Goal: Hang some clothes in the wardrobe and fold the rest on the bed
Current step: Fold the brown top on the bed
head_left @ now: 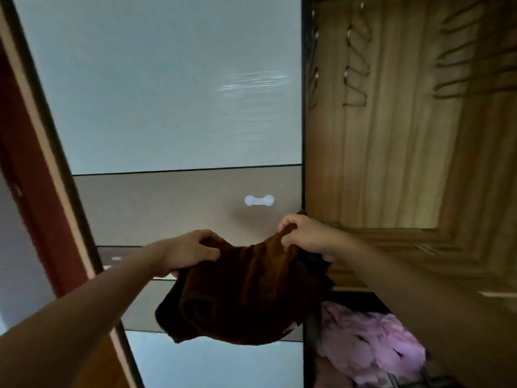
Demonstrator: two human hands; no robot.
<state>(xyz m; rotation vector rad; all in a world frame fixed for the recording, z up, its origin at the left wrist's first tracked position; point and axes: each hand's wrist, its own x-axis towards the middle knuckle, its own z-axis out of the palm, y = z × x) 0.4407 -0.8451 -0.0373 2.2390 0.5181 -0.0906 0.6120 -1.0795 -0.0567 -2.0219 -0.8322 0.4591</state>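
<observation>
Both forearms [84,312] reach forward, left grip [193,252] and right grip [305,233] each pinching the brown garment's [246,292] top edge before the wardrobe door [167,93]; spreading it taut should ease sliding in a hanger [359,71].

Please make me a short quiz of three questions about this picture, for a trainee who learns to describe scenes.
1. True or false: the left hand and the right hand both grip the brown garment.
2. What colour is the cloth at the lower right, beside the brown garment? A) green B) pink C) yellow
3. Fill in: the hangers at the upper right carry ____ clothes.
Key: 1 true; 2 B; 3 no.
</observation>
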